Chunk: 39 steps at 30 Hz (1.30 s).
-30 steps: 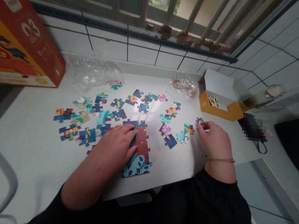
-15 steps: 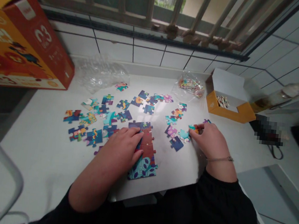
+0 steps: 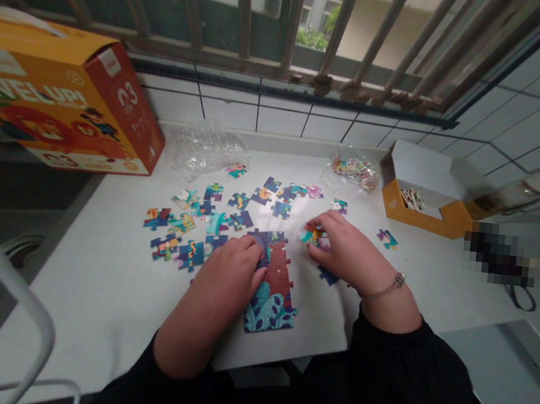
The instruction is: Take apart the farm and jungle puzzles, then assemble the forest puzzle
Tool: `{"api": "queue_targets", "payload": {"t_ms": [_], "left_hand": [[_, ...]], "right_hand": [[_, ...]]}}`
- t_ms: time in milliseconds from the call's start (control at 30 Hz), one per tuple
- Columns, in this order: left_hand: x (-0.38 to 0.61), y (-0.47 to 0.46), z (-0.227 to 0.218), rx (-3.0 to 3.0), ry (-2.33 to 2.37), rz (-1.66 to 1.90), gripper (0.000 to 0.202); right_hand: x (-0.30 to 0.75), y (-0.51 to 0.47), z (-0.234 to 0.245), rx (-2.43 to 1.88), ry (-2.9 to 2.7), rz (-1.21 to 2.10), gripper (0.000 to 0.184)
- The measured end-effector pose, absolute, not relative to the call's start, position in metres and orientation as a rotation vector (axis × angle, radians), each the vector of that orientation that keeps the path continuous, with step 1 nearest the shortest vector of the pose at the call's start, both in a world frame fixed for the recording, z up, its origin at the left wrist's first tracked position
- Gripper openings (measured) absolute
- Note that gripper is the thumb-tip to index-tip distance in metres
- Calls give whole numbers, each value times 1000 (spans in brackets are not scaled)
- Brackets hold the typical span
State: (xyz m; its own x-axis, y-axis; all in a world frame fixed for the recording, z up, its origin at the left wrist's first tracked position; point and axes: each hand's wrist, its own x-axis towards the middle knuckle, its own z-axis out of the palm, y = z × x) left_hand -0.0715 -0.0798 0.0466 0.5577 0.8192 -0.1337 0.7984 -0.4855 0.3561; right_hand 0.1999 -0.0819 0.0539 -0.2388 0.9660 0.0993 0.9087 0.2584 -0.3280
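Several fingers (image 3: 326,223) of the right hand (image 3: 348,256) are pinching a loose puzzle piece (image 3: 313,235), probably light, stiff card best taken by its edges, just right of the joined strip (image 3: 273,295) that the flat left hand (image 3: 231,272) is pressing on the worktop (image 3: 97,287).

The left hand (image 3: 231,272) hid the upper left of the joined strip of blue, brown and leaf-patterned puzzle pieces (image 3: 273,295). The right hand (image 3: 344,251) covered most of a dark blue loose piece (image 3: 327,275). The orange-red cardboard box (image 3: 68,104) ran off the left edge. A pixelated patch (image 3: 498,255) masked a dark object.
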Motion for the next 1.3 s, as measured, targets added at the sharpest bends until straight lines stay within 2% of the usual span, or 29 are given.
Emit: {"api": "queue_targets", "payload": {"t_ms": [233,433,633,967,1067,1133,1200,1300], "left_hand": [[-73,-82,47,2390,1309,84,12],[-75,-85,44,2341,1317,79,21],[-73,-85,48,2316,1320,32,24],[-73,-87,42,2369,1335,97,16],[-73,-89,50,2352,1327,149,10],[-74,-92,56,2327,1138,243,7],[-75,-96,61,2231,684,263,10],[-77,-102,64,1949,97,62,23]], "right_hand": [[151,-65,60,-1608,-2636,420,28],[179,-48,43,-1941,-2515,222,39],[192,-44,40,-1962,-2497,235,41],[176,-12,63,-2027,-2295,-71,20],[175,-8,60,-2065,-2052,-133,24],[174,-9,51,-2058,-1902,-119,26],[173,-10,40,-2033,-1840,-79,26],[172,-11,28,-1989,-1853,-23,27]]}}
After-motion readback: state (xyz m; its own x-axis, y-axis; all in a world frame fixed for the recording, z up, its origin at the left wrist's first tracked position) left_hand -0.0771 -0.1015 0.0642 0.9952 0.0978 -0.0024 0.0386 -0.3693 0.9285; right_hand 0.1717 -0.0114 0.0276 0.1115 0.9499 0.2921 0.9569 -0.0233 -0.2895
